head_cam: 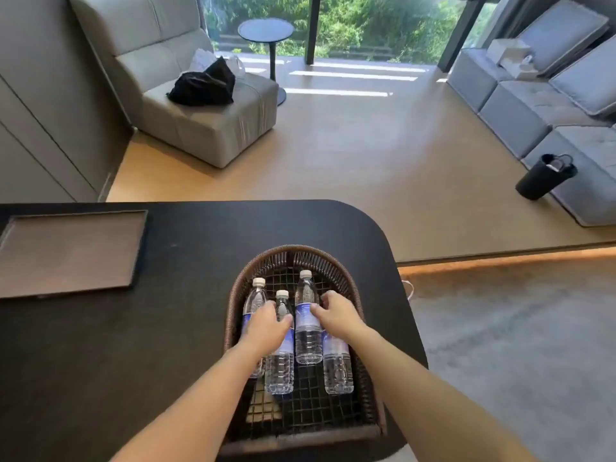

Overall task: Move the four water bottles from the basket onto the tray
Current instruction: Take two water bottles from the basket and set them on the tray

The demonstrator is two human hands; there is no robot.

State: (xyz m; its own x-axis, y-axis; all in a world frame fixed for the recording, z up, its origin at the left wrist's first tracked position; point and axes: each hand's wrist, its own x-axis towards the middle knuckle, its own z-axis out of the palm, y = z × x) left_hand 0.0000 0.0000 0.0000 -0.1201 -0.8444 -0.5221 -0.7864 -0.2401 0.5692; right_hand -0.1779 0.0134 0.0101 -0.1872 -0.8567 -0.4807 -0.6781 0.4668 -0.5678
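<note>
- A woven basket sits on the dark worktop, close to its rounded right-hand corner; all four water bottles lie inside it on a wire-mesh bottom, caps pointing away from the person.
- The far-left bottle lies against the basket's left wall, and most of its body is hidden under the left hand.
- The second bottle lies just beside it — its neck passes between the left thumb and the fingers, its clear lower half showing below the hand.
- The left grip is curled down over these two bottles, touching both; whether it is clenched on either one I cannot tell.
- The third bottle lies in the middle, its cap reaching farthest toward the basket's far rim, and its whole length is in view.
- The right hand rests just to the right of it, fingertips touching its label at the shoulder.
- The fourth bottle lies nearest the right wall, its upper half covered by the right hand and wrist — only label and base show.
- The right grip sits curved over this bottle; whether it is closed on it is hidden.
- The flat brown tray lies well apart, at the worktop's far left, with no bottle on it.
</note>
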